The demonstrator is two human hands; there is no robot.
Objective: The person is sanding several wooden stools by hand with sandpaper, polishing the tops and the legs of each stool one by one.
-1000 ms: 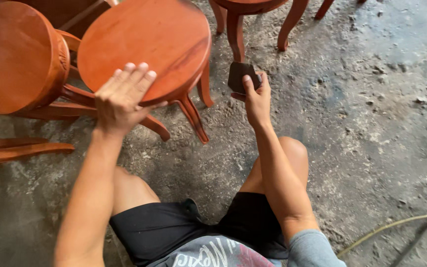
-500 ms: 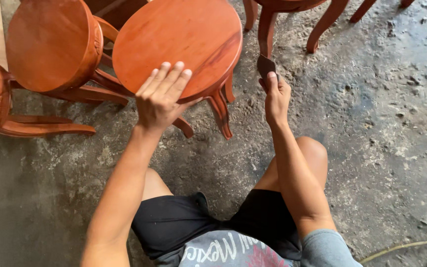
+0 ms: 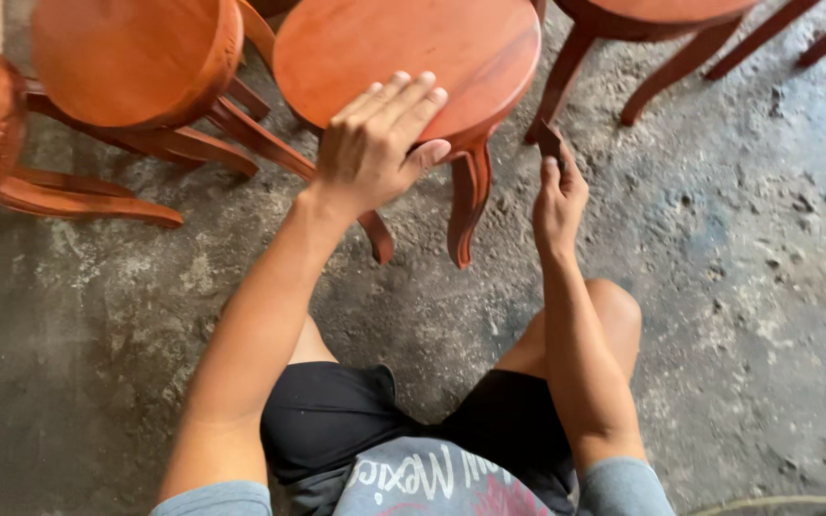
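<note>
While the left hand point(image 3: 372, 153) lies flat w/ fingers spread on the stool seat point(image 3: 403, 57), steady it so the right hand point(image 3: 558, 196), pinching a small dark pad point(image 3: 550, 139), rubs the leg point(image 3: 470, 196) evenly.

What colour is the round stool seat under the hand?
Reddish-orange polished wood, on the stool seat in the head view.

Reddish-orange round wooden stool seat point(image 3: 403, 48) upper centre; mottled grey concrete floor point(image 3: 738, 268); black shorts point(image 3: 336, 420), grey-blue shirt point(image 3: 432, 483) bottom.
</note>
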